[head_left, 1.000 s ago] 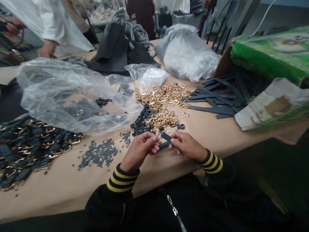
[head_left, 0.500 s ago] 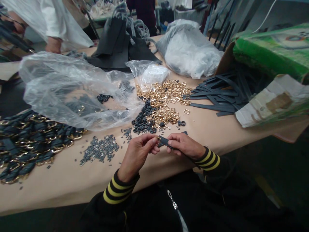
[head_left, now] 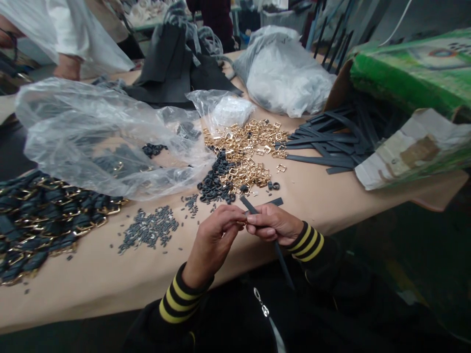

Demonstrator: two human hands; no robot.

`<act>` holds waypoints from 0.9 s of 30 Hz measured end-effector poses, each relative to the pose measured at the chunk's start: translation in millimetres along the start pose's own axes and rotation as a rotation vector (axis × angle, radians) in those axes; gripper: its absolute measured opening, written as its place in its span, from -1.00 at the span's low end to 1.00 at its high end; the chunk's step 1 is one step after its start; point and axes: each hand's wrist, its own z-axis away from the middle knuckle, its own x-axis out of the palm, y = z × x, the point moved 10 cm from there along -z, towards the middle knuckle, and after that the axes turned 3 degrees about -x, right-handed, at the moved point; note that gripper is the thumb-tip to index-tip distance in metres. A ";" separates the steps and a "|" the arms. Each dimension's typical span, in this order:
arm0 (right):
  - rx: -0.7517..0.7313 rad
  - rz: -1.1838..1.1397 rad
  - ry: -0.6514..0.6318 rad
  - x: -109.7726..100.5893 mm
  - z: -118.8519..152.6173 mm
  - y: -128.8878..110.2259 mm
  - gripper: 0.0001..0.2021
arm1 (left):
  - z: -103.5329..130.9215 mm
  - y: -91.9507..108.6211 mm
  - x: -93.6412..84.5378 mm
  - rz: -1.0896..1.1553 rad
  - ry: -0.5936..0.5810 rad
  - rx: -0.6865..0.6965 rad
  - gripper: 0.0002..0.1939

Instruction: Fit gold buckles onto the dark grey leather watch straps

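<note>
My right hand is closed on a dark strap, whose one end sticks up past the fingers while the other hangs below the hand. Fingertips of my left hand are pinched together, touching my right fingertips; what they hold is mostly hidden, with a small gold glint between the hands. Just beyond them lie gold buckles and black loops. Small dark pieces are spread on the table to the left of my left hand.
Finished-looking black straps with gold buckles pile at the left. Clear plastic covers part of the brown table. Dark strips spill from a green box at right. A stuffed bag and another person's hand are farther back.
The strap in my right hand has turned, its lower end now hanging toward my lap. The gold buckle seen at my left fingertips is now mostly hidden. The whole view has shifted slightly.
</note>
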 end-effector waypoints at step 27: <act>-0.228 1.018 0.418 -29.7 14.6 -36.5 -0.91 | 13.2 -38.4 -4.9 0.296 0.139 -0.513 -0.84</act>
